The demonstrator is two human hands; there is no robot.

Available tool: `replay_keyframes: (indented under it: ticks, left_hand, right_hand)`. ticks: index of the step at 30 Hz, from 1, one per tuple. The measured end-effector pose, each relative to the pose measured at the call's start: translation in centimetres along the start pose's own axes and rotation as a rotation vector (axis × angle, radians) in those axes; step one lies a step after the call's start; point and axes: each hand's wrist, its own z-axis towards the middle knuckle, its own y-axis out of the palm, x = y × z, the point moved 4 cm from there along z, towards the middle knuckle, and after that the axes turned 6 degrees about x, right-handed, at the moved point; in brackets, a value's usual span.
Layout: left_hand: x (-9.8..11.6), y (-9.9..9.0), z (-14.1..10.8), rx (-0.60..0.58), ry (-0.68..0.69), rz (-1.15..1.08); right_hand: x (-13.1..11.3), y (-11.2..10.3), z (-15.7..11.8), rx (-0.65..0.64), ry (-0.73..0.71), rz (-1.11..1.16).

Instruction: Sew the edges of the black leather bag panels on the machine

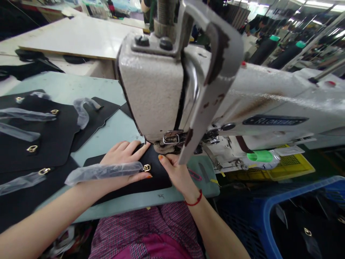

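Note:
A black leather panel [151, 182] lies on the pale green table under the head of a white sewing machine [153, 90]. Flat on the panel, my left hand [121, 160] has its fingers spread, thumb beside a gold buckle [147, 168]. A plastic-wrapped strap [105, 172] runs from that buckle across the back of this hand. At the panel's right edge, close to the presser area, my right hand [176, 171] has its thumb on top of the leather; its other fingers are hidden behind the machine's grey lever and beneath the hand.
More black panels [54, 133] with wrapped straps and gold buckles lie at the left. Pink-handled snips [194, 175] rest right of my right hand. A blue crate [266, 216] with black pieces stands lower right, and a yellow basket [293, 167] sits behind it.

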Motion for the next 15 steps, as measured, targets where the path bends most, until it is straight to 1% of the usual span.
replay_keyframes:
  ticks: [4, 7, 9, 11, 13, 15]
  left_hand:
    - [0.5, 0.3, -0.9, 0.088, -0.033, -0.077]
    - [1.0, 1.0, -2.2, 0.143, -0.104, -0.233]
    - [1.1, 1.5, -3.2, 0.217, -0.139, -0.322]
    - [1.1, 1.9, -4.0, 0.298, -0.131, -0.364]
    - [0.8, 2.1, -4.5, 0.310, -0.096, -0.370]
    - [0.4, 2.0, -4.5, 0.266, -0.041, -0.357]
  right_hand:
    - [0.3, -0.6, -2.4, -0.027, -0.018, -0.082]
    - [1.8, -0.8, -4.5, -0.016, 0.005, -0.105]
    - [3.0, -0.8, -5.5, -0.021, 0.052, -0.071]
    - [3.9, -0.6, -6.3, -0.033, 0.075, -0.035]
    - [4.1, -0.5, -6.8, -0.035, 0.060, -0.020]
    - [4.0, -0.3, -7.1, -0.042, 0.045, 0.010]
